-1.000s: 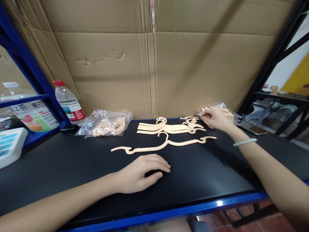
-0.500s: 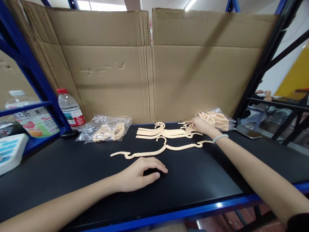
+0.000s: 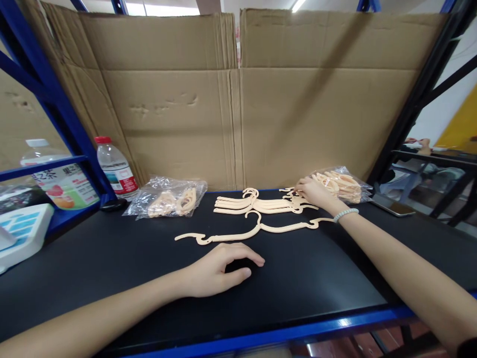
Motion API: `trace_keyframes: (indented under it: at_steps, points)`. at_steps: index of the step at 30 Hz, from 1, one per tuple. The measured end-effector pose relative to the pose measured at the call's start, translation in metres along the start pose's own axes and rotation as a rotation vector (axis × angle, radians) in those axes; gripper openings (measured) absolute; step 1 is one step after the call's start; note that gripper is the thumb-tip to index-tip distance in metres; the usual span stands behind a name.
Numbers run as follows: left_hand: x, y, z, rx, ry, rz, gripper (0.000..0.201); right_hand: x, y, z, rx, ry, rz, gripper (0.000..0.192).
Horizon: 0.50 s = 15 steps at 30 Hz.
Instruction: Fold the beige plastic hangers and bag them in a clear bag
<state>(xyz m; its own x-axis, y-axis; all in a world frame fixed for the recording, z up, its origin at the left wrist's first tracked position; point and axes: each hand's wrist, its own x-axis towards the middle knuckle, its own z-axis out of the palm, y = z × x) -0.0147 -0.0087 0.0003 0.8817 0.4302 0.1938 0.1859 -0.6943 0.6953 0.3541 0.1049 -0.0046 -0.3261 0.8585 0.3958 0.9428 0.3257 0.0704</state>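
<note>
A cream plastic clothes hanger, with a hook at its middle and a curved piece at each end, lies spread across the black tabletop. Just in front of it my left hand rests on the table, thumb and fingers apart, holding nothing. Behind the spread hanger is a stack of cream hanger parts with hooks bunched together. At the stack's right end my right hand reaches down among small loose hanger pieces. Its fingers are bent together, and what they pinch is hidden.
Clear bags of cream parts lie at the back, one left and one right. A phone lies far right. A red-capped bottle and a white-and-blue box stand left. Cardboard walls the back. Another person's hands show beyond the frame.
The whole view has shifted slightly, so things appear a little further right. Both hands stay in nearly the same places, the right still at the small pieces.
</note>
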Motion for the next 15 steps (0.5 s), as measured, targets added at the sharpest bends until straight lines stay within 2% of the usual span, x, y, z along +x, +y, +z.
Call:
trace_keyframes:
  at_steps: [8, 10, 12, 15]
  points:
    - [0.002, 0.003, -0.001, -0.023, -0.003, -0.037, 0.03, -0.009, -0.009, -0.025, 0.18, 0.366, 0.218, 0.03]
    - [0.002, 0.003, -0.001, -0.055, 0.0, -0.047, 0.029, -0.011, -0.02, -0.033, 0.367, 0.458, 0.291, 0.029]
    - [0.003, 0.003, 0.0, -0.108, 0.013, -0.066, 0.03, -0.012, -0.037, -0.041, 0.646, 0.515, 0.348, 0.028]
    - [0.004, -0.001, 0.002, -0.224, 0.055, -0.121, 0.031, -0.013, -0.075, -0.047, 0.985, 0.486, 0.316, 0.028]
